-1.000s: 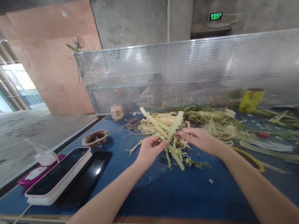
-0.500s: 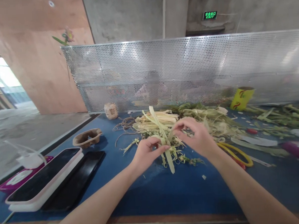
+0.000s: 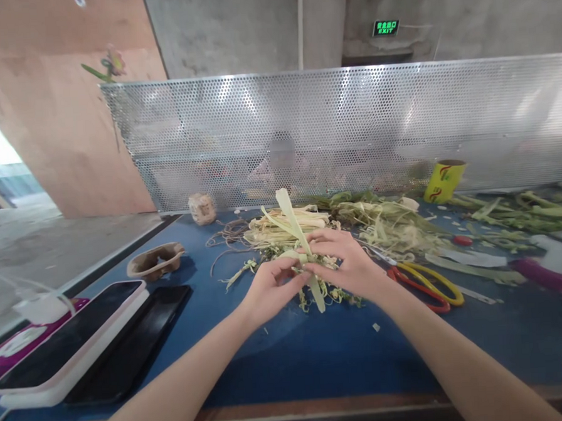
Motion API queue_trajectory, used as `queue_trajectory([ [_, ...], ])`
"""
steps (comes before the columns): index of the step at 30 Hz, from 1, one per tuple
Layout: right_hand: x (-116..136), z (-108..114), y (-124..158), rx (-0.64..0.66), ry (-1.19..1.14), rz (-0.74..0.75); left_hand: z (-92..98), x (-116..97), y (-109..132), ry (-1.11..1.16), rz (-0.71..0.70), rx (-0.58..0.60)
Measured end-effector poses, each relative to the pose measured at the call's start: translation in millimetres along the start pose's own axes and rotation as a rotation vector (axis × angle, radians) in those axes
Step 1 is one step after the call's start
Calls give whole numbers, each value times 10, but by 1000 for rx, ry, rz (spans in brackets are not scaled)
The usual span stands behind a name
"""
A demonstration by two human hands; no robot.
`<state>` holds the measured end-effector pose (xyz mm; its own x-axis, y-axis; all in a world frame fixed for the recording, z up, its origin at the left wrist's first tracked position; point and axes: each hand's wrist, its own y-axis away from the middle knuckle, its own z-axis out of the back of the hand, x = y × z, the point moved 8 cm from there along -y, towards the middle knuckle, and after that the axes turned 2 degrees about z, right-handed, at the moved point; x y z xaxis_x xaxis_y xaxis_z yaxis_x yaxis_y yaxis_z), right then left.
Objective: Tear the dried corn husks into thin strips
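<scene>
Firstly, at the left of the blue worktop (image 3: 280, 374), a white-edged phone (image 3: 71, 334) lies beside a black slab (image 3: 130, 344), with a cardboard tray (image 3: 156, 261) behind them and loose twine (image 3: 230, 233) farther across. Next along, the left hand (image 3: 272, 287) is closed on a pale husk strip (image 3: 291, 217), thumb and forefinger pinching it just below its middle, at a point where a second pale band appears to cross or wrap it; which of the two cannot be told. The husk strip is held above the worktop between the two hands. Its long axis runs away from the person, leaning slightly left at the far end, with a shorter tail pointing back toward the person and slightly right. It therefore lies right of the left hand and left of the right hand (image 3: 347, 265). Neither hand is clearly the nearer, both sets of fingertips being at the crossing. The right hand's fingers are bent over that spot, the thumb below; whether they grip or merely touch cannot be determined. Behind the strip lies a pale husk bundle (image 3: 263, 231). Finally, scissors (image 3: 401, 269) rest right of the right hand, partly behind its wrist.
</scene>
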<state>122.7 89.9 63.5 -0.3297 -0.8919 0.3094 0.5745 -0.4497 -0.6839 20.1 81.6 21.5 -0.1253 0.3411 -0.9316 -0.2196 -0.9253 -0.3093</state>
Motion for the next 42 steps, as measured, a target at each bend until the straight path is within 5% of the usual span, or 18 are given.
queue_trajectory([
  [4,-17,128,-13,-152,-105,-50,78,-5,-18,272,-9,-91],
  [14,-85,-97,5,27,-394,-256,227,188,-50,434,103,-313],
  [25,-321,-215,68,-11,-553,-429,353,166,-55,477,68,-432],
  [32,-381,-165,49,-109,-705,-451,-18,196,-54,192,190,-79],
  [42,-308,-240,54,-3,-673,-473,-11,113,-25,38,239,-88],
])
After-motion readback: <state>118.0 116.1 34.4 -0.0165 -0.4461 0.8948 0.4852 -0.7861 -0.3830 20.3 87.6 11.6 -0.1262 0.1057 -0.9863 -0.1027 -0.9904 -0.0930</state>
